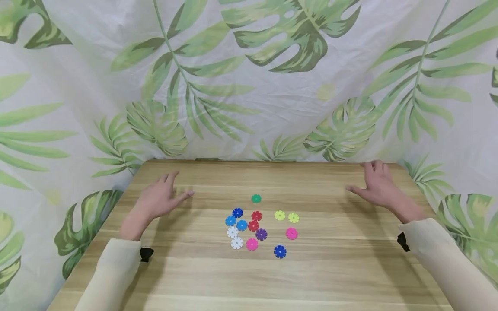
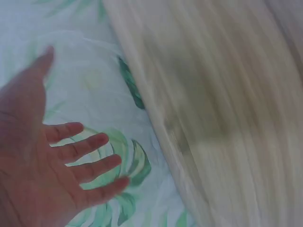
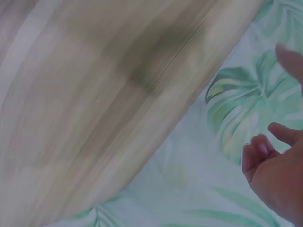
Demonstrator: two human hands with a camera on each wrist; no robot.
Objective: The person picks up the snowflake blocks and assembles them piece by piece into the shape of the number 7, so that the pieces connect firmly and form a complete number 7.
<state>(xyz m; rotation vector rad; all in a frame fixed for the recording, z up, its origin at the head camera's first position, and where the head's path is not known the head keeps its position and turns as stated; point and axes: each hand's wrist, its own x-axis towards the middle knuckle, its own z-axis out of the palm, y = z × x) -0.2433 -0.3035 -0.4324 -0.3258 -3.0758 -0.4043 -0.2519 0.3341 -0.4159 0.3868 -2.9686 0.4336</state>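
A cluster of small flower-shaped plastic discs lies at the middle of the wooden table (image 1: pixel 194 276): a green disc (image 1: pixel 256 198), blue discs (image 1: pixel 237 212), red discs (image 1: pixel 256 215), two yellow-green discs (image 1: pixel 279 215), white discs (image 1: pixel 236 243), pink discs (image 1: pixel 292 233) and a purple disc (image 1: pixel 261 234). My left hand (image 1: pixel 159 198) hovers over the table's far left with fingers spread, holding nothing. Over the far right, my right hand (image 1: pixel 375 183) is open too, away from the discs. In the left wrist view, my left hand (image 2: pixel 57 161) shows an empty palm. The right wrist view catches my right hand (image 3: pixel 279 175) at the frame edge.
A leaf-print cloth (image 1: pixel 272 86) hangs behind the table and drapes down both sides. The table's far edge (image 1: pixel 249 161) runs just beyond both hands. Both wrist views are blurred and show table wood (image 2: pixel 227 109) beside the cloth.
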